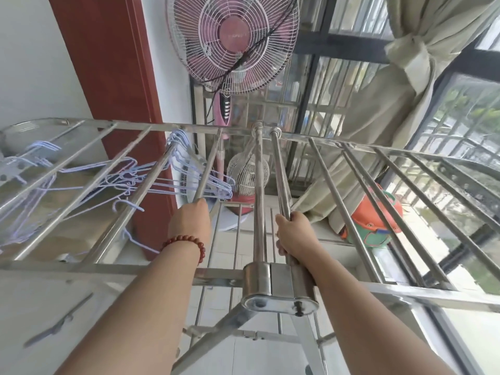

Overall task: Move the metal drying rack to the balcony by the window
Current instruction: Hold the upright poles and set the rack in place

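Note:
The metal drying rack fills the view, its two wings spread left and right from a pair of central bars. My left hand, with a red bead bracelet on the wrist, is closed around a crossbar of the left wing. My right hand grips the right one of the two central bars. Several pale blue hangers hang from the left wing. The barred window runs along the right side, close to the rack's right wing.
A pink standing fan rises just beyond the rack's far end. Below it stands a small heater with a wire guard. A tied beige curtain hangs by the window, an orange bag on the floor beneath. A red door frame stands left.

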`<state>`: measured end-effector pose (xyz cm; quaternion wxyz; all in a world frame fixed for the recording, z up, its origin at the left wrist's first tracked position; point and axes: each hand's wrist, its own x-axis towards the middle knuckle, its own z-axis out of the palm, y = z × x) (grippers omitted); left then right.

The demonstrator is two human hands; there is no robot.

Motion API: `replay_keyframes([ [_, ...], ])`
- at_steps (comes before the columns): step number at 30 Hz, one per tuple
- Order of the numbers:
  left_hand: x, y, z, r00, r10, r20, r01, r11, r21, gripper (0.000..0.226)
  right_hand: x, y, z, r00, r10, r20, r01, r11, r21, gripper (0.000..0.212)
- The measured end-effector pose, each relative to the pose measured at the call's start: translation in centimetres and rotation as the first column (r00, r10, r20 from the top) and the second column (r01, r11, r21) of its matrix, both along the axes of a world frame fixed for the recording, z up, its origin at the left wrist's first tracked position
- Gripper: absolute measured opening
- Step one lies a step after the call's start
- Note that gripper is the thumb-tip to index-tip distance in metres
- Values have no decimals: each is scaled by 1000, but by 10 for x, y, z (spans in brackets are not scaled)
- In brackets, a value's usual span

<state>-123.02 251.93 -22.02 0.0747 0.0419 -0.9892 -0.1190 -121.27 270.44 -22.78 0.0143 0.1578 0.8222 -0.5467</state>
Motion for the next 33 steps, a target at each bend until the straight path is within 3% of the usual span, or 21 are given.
replay_keyframes([
  [7,-37,4,1,1000,8,4,-9,1000,28,33,-40,6,-2,1000,11,-3,-11,1000,11,19],
  [19,-47,-3,-13,997,-15,-79,21,996,83,24,-37,4,1,1000,10,5,-10,1000,10,24],
  [22,-38,0,-10,997,-26,-76,30,998,59,33,-33,4,2,1000,13,23,-14,999,33,27],
  [25,-28,3,-9,998,-42,-52,39,997,-66,41,-28,4,3,1000,-2,20,1,999,49,32],
  [28,-25,8,-10,976,-171,-134,150,977,-153,38,-20,4,7,997,-36,-68,44,991,125,28],
  [33,-13,19,-10,913,-362,-190,343,931,-126,30,-4,13,16,965,-128,-230,162,977,137,39],
])
